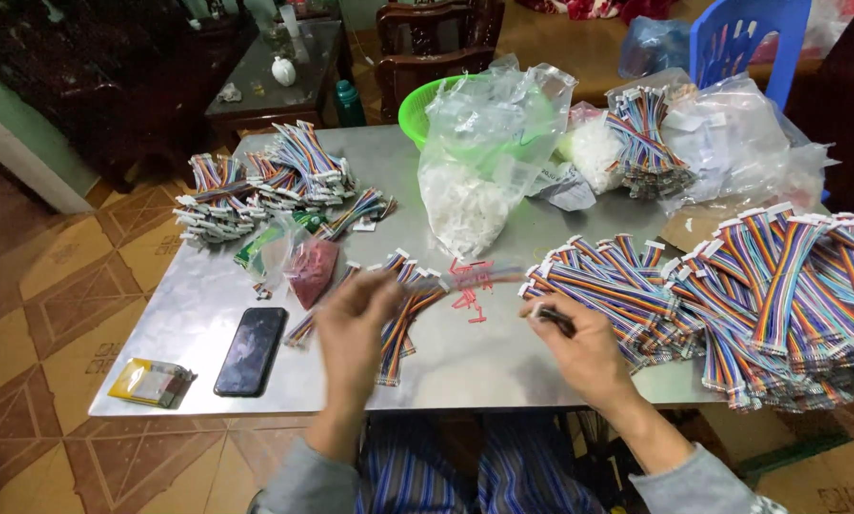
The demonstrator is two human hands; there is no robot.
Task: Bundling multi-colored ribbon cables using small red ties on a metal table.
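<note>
My left hand (354, 338) is blurred with motion over the metal table (189, 314), fingers curled on a rainbow ribbon cable (489, 276) that stretches toward the right. A short row of similar cables (400, 319) lies under and beside it. My right hand (584, 347) pinches a small dark tool (553, 318) next to a large heap of rainbow cables (732, 295) with white connectors. Small red pieces (468, 290) lie between the hands.
A black phone (250, 350) and a yellow packet (149, 382) lie at the near left. Cable bundles (256, 186) sit at the far left, with clear bags (479, 152), a green basket (416, 109) and a blue chair (746, 38) behind.
</note>
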